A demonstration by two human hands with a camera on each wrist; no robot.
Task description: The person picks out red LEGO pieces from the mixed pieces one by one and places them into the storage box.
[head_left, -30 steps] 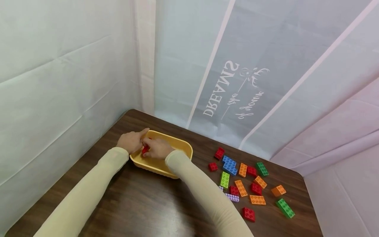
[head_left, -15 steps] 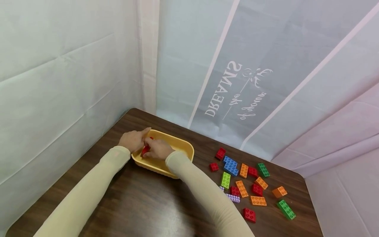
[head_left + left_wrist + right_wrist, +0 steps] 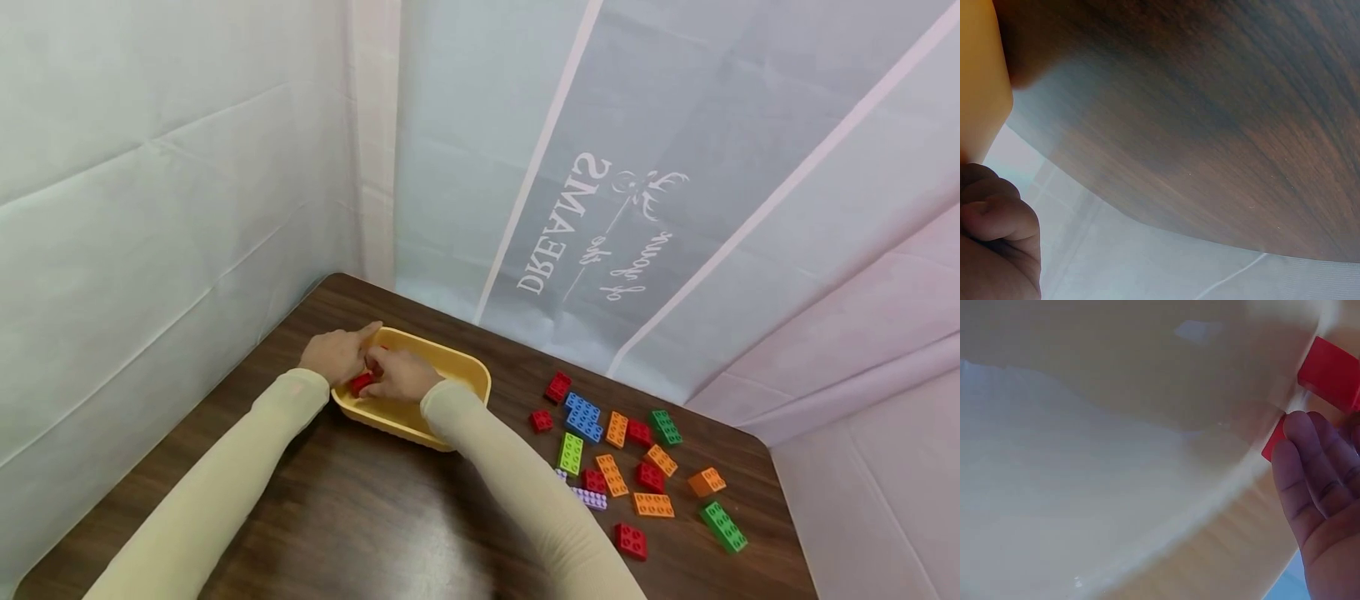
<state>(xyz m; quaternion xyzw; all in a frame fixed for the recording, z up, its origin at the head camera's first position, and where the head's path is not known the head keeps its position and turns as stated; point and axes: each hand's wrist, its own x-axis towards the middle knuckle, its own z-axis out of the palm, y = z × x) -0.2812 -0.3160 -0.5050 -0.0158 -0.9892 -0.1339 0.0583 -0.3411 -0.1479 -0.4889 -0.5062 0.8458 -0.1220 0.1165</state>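
Note:
At the left end of a yellow tray (image 3: 465,367), my left hand (image 3: 330,357) grips the rim, its index finger lying along the edge. Its curled fingers (image 3: 1000,209) show beside the tray's wall in the left wrist view. My right hand (image 3: 405,377) reaches down inside the tray, thumb and index finger around a red toy brick (image 3: 362,383). In the right wrist view, a red brick (image 3: 1332,375) stands past the fingers and another red piece (image 3: 1274,439) is partly hidden behind the fingertips. The thumb is mostly hidden there.
Loose toy bricks lie on the dark wooden table (image 3: 360,517) right of the tray: blue (image 3: 582,417), lime green (image 3: 570,454), orange (image 3: 653,505), red (image 3: 631,541), purple (image 3: 590,498) and green (image 3: 723,526). Fabric walls (image 3: 225,167) enclose the table's left and far sides.
The red brick at my right fingertips has turned and shifted slightly within the tray's left end. My left hand has stayed on the rim.

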